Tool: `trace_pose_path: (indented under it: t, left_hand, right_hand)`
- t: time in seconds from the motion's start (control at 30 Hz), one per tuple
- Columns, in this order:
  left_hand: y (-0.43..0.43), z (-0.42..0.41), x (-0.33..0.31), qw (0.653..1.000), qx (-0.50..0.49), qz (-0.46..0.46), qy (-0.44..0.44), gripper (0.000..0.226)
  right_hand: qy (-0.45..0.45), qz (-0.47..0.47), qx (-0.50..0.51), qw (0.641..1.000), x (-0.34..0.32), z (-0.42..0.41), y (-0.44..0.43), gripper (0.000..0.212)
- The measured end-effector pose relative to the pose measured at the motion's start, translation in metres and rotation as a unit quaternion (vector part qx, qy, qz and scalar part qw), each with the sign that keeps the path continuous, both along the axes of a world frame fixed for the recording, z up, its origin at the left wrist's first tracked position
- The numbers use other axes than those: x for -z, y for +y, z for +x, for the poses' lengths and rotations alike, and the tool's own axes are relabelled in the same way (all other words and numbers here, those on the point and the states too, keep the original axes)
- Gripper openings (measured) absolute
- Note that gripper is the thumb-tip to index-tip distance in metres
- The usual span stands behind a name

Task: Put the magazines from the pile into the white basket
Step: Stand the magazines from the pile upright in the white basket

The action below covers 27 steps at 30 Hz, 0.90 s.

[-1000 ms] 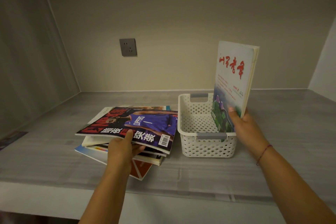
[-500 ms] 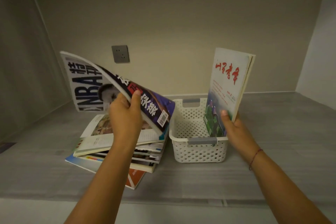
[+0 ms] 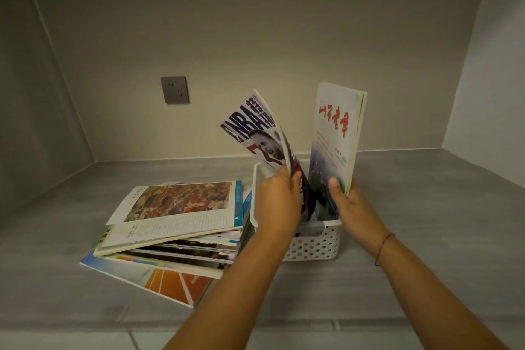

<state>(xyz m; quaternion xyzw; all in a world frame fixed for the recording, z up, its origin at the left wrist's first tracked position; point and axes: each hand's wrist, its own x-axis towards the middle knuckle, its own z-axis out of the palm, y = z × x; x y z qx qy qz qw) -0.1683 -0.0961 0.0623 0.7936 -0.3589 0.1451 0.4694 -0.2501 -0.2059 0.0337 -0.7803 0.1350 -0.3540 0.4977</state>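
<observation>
**Over the white basket (image 3: 312,247): two magazines stood on end**

At the right side of the desk (image 3: 426,221) our two hands work close together above the basket, each clamped on its own magazine. Our left hand (image 3: 277,199) grips the NBA magazine (image 3: 255,133) low down, thumb across the cover, with the bottom edge inside the basket. Its top curls over, which we put down to thin paper held only at the foot. Our right hand (image 3: 352,207) pinches the red-lettered magazine (image 3: 335,136) near its base and holds it upright toward the basket's right side. We judge this stops it flopping and leaves a slot beside it. The basket looks narrower than a cover, so standing them on edge seems the only fit. Just left of the basket the pile (image 3: 176,221) lies flat and fanned, with several magazines not yet moved.
</observation>
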Motion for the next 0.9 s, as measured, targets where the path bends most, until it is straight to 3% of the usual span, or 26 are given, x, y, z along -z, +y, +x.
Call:
trace_pose_path:
  t: [0.1, 0.17, 0.3, 0.43, 0.53, 0.77, 0.83, 0.9]
  left_hand:
    - [-0.004, -0.003, 0.005, 0.998, 0.046, 0.041, -0.016, 0.028]
    - [-0.006, -0.003, 0.006, 0.989, 0.130, 0.074, -0.006, 0.035]
    - [-0.003, 0.001, 0.002, 0.950, 0.278, 0.137, 0.044, 0.084]
    - [-0.002, 0.005, -0.008, 0.908, 0.384, 0.122, 0.116, 0.102]
    - [-0.005, 0.003, -0.009, 0.902, 0.397, 0.112, 0.128, 0.105]
    - [-0.005, 0.006, -0.004, 0.897, 0.403, 0.101, 0.147, 0.099]
    - [0.003, 0.010, -0.003, 0.909, 0.378, 0.092, 0.151, 0.090]
    - [0.018, 0.019, 0.000, 0.942, 0.297, 0.034, 0.151, 0.073]
  right_hand:
    - [-0.010, -0.011, -0.018, 1.000, -0.002, -0.001, 0.000, 0.081]
    - [-0.016, -0.021, -0.030, 0.999, -0.003, -0.001, 0.000, 0.091]
    - [-0.015, -0.026, -0.048, 0.998, -0.004, -0.002, 0.002, 0.089]
    - [0.001, -0.035, -0.055, 0.998, -0.007, -0.003, 0.005, 0.091]
    - [0.013, -0.056, -0.027, 0.998, -0.007, -0.001, 0.003, 0.088]
    - [0.002, -0.034, 0.013, 0.999, -0.004, 0.003, 0.002, 0.053]
    - [0.002, -0.026, 0.019, 0.999, -0.004, 0.001, 0.003, 0.049]
    - [0.014, -0.027, 0.019, 0.999, -0.005, -0.001, 0.005, 0.047]
